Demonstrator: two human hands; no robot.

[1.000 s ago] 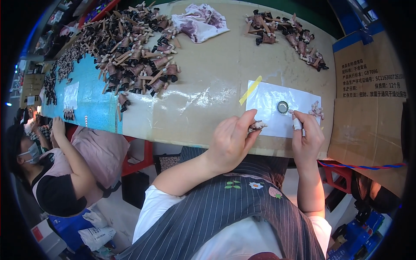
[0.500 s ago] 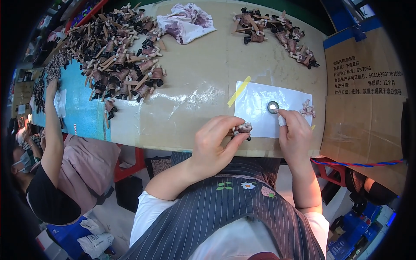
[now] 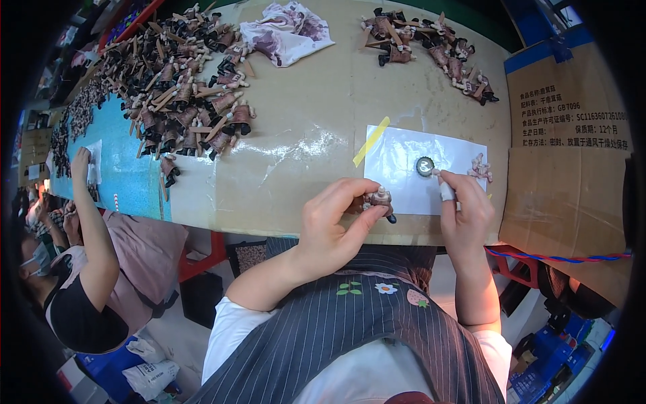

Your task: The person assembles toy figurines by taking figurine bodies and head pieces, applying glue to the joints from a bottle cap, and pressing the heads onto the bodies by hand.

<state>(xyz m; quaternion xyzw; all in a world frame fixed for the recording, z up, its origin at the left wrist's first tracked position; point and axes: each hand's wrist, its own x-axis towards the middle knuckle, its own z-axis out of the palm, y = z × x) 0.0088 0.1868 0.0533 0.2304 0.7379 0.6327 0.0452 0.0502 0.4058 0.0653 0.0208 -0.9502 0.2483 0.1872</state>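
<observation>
My left hand (image 3: 340,219) pinches a small brown-and-pink figurine (image 3: 381,196) with dark feet, above the table's near edge. My right hand (image 3: 465,205), with white tape around a finger, pinches a tiny pale piece (image 3: 436,173) too small to name. Just left of that piece, a bottle cap (image 3: 424,166) lies on a white sheet (image 3: 397,149), something shiny inside it. On the sheet's right edge rests a little cluster of pale pink pieces (image 3: 480,167). Yellow tape (image 3: 371,142) crosses the sheet's left edge.
A big heap of similar figurines (image 3: 182,101) covers the table's left; a smaller group (image 3: 437,50) lies at the far right. Between them is a stained cloth (image 3: 286,34). A cardboard box (image 3: 565,175) stands on the right. Another person's arm (image 3: 97,236) reaches over at left.
My right hand has drawn slightly right and away from the bottle cap, the tiny piece in its fingers. The figurine in my left hand has tilted a little. At left, the other person's arm has lowered.
</observation>
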